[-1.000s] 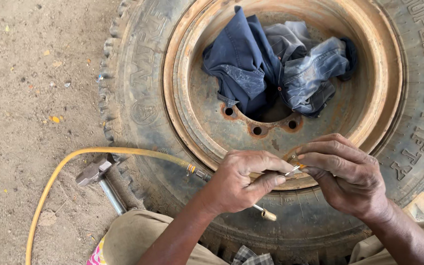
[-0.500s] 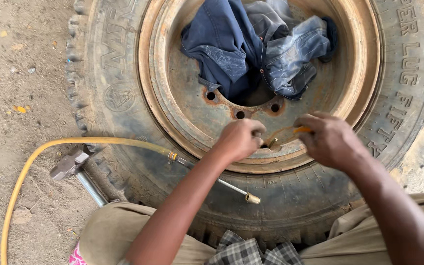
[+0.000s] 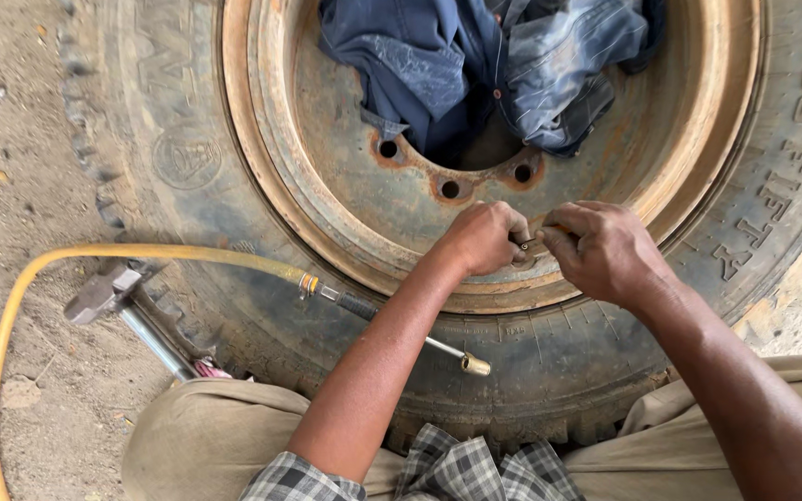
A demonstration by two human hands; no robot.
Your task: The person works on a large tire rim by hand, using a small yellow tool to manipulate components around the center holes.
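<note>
A big truck tyre (image 3: 187, 148) lies flat on the ground with a rusty orange steel rim (image 3: 345, 213) inside it. My left hand (image 3: 486, 237) and my right hand (image 3: 605, 250) meet at the rim's near inner edge. Both pinch a small metal valve piece (image 3: 529, 245) that sticks up from the rim; most of it is hidden by my fingers. A yellow air hose (image 3: 141, 252) runs across the tyre to a metal chuck with a brass tip (image 3: 473, 365), lying loose on the sidewall under my left forearm.
Crumpled blue and grey denim clothes (image 3: 485, 65) fill the rim's centre above the bolt holes (image 3: 450, 188). A hammer (image 3: 113, 292) lies on the dirt at the tyre's left edge. My knees in khaki trousers (image 3: 197, 436) press against the tyre's near side.
My view has closed in on the rim. Both hands have slid lower on the rim and closed tighter together on the valve piece. The hose and hammer stay put.
</note>
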